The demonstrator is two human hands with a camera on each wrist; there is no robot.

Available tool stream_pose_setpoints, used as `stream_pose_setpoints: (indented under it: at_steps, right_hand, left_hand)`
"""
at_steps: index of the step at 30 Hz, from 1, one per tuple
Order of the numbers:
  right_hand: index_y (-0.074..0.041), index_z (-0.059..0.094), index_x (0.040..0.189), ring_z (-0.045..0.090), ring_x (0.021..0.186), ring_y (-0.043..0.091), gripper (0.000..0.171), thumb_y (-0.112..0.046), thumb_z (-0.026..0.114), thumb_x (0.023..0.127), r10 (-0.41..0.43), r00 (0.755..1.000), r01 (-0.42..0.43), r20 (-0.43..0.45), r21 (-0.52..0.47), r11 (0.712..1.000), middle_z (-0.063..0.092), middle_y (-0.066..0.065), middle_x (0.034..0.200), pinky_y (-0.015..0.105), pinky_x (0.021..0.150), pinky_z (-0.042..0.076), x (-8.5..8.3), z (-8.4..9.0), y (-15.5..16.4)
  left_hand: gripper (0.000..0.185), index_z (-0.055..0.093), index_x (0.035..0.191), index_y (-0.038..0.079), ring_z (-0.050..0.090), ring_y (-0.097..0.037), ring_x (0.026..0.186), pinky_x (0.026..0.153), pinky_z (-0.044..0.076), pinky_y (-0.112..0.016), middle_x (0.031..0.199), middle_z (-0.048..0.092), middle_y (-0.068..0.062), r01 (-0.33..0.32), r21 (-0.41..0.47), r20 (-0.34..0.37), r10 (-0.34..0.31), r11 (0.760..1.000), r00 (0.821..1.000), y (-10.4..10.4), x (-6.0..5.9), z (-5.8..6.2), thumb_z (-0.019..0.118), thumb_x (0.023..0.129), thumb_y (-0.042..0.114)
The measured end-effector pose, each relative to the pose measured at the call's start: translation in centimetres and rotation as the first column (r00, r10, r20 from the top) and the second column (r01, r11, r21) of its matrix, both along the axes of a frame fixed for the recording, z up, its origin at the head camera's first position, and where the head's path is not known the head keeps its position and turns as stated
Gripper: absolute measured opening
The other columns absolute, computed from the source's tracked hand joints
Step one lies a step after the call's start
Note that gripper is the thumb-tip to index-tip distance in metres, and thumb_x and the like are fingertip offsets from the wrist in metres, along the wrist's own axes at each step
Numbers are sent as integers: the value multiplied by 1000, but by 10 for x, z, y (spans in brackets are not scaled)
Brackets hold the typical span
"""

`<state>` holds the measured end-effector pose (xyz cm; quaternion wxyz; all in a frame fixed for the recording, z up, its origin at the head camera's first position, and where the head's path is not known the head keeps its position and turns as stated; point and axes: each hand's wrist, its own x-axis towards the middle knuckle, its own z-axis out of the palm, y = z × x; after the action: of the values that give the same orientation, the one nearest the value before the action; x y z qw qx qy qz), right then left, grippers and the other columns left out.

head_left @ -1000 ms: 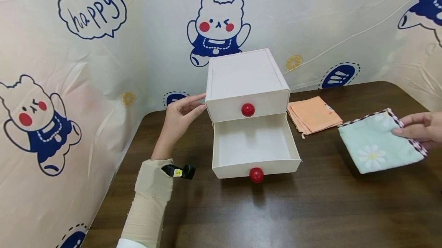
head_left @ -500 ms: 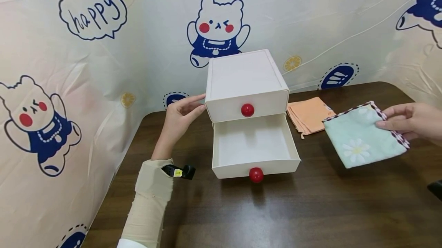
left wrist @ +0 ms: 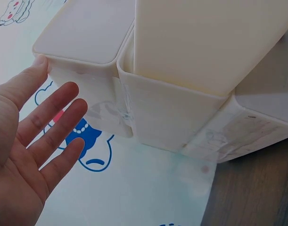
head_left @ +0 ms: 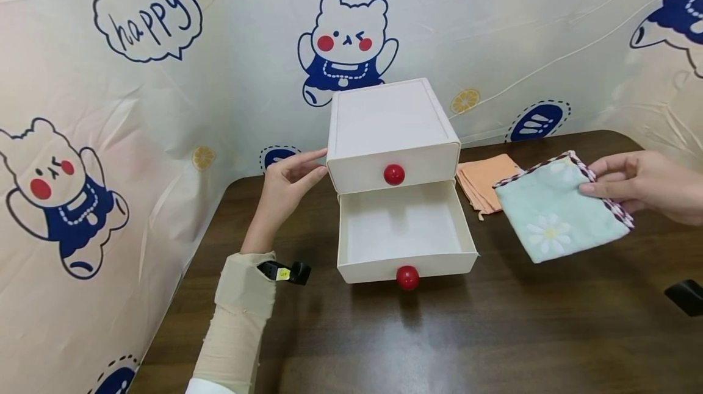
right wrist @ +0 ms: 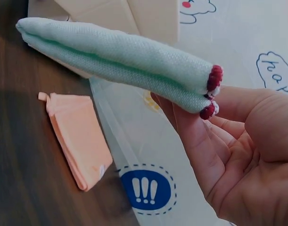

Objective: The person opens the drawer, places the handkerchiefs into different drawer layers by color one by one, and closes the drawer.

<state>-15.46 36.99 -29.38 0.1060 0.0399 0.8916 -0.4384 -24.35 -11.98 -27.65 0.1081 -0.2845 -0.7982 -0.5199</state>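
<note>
A white two-drawer box [head_left: 392, 132] [left wrist: 191, 70] stands at the back of the dark wooden table [head_left: 494, 333]. Its lower drawer [head_left: 403, 235] is pulled out and bare inside; both drawers have red ball knobs [head_left: 407, 277]. My left hand [head_left: 288, 183] [left wrist: 35, 141] rests with straight fingers against the box's upper left side. My right hand [head_left: 639, 186] [right wrist: 233, 141] pinches the edge of a folded mint-green cloth with a daisy [head_left: 557, 214] [right wrist: 115, 56], held above the table to the right of the box.
A folded orange cloth [head_left: 486, 180] [right wrist: 75, 136] lies on the table just right of the box, partly under the green cloth. A cartoon-bear backdrop [head_left: 346, 46] walls the table at back and left. A small black object [head_left: 686, 296] sits at the right edge.
My right hand has carried the green cloth leftward and slightly up, toward the box, so it now overlaps the orange cloth. The left hand and box have not moved.
</note>
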Motion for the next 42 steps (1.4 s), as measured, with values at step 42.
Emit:
stream_pose_setpoints:
  at_steps: [42]
  right_hand:
    - [-6, 60, 100, 65, 69, 27, 12, -2, 52, 92, 273, 956, -293, -106, -317, 902, 66, 11, 88, 40, 59, 54, -18, 26, -57]
  left_hand:
    - [33, 60, 118, 0, 62, -30, 90, 77, 49, -30, 102, 65, -19, 14, 9, -1, -14, 1000, 1000, 0, -1, -1, 64, 86, 7]
